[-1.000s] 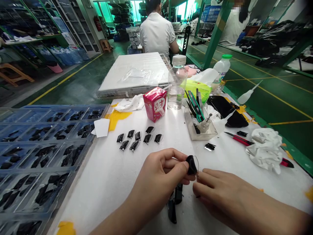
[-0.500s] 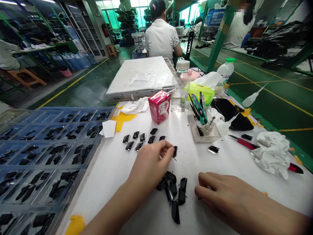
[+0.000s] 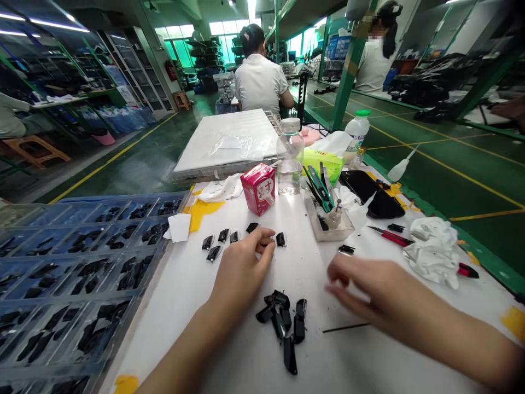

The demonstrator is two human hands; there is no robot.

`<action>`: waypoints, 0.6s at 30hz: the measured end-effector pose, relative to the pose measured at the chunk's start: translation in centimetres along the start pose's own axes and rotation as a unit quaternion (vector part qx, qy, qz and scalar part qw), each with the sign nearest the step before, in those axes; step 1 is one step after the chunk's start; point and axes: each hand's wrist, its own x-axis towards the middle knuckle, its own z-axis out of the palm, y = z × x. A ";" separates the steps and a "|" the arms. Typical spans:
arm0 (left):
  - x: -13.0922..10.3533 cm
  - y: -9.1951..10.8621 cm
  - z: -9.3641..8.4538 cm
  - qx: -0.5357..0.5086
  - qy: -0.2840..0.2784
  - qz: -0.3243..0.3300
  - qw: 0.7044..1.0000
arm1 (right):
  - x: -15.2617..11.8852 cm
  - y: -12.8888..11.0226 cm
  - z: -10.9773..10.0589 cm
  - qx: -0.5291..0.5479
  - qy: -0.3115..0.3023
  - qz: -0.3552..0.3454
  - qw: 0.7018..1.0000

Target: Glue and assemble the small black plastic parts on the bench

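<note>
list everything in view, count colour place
worktop: one, white, centre
tray: one, bluish, left
piled parts: several, black, centre
separate parts: six-plus, black, further back
rod: one, dark, right of centre
carton: one, pink, mid-table
bottles: two, transparent and whitish, rear
packet: one, lime green, between bottles
tool box: one, translucent, right of carton
wads: several, white, right and rear
slab: one, black, right rear
board: one, white, rear
people: three-plus, pale tops, background
left hand: one, bare, by separate parts
right hand: one, bare, right

Small black pieces (image 3: 223,235) with clear, curved rims lie spaced out farther off; nearer, glossy black parts (image 3: 279,324) overlap in a loose heap
</note>
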 end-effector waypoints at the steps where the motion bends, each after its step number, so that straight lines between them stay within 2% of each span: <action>1: -0.3 0.2 -0.4 0.002 -0.010 0.006 1.000 | 0.2 0.8 -0.9 -0.001 0.083 0.052 0.995; 3: -0.8 0.8 -1.2 0.012 -0.064 0.022 0.998 | 0.6 3.0 -2.5 -0.028 0.259 0.147 0.954; 4: -1.1 1.0 -1.5 0.022 -0.108 0.030 0.993 | 0.8 4.3 -3.0 -0.029 0.312 0.182 0.932; 5: -1.4 1.2 -1.8 0.034 -0.158 0.038 0.986 | 1.0 5.5 -3.2 -0.027 0.324 0.197 0.925; 7: -1.8 1.6 -2.1 0.065 -0.243 0.048 0.967 | 1.4 7.7 -2.9 -0.015 0.296 0.202 0.934; 9: -2.2 1.6 -2.2 0.089 -0.282 0.058 0.953 | 1.8 9.0 -2.1 -0.004 0.232 0.195 0.953; 12: -2.4 1.4 -2.1 0.111 -0.288 0.073 0.948 | 2.3 9.3 -1.2 0.005 0.171 0.190 0.967; 18: -2.2 1.1 -2.0 0.123 -0.274 0.073 0.951 | 1.7 8.4 -2.6 -0.063 0.209 0.270 0.938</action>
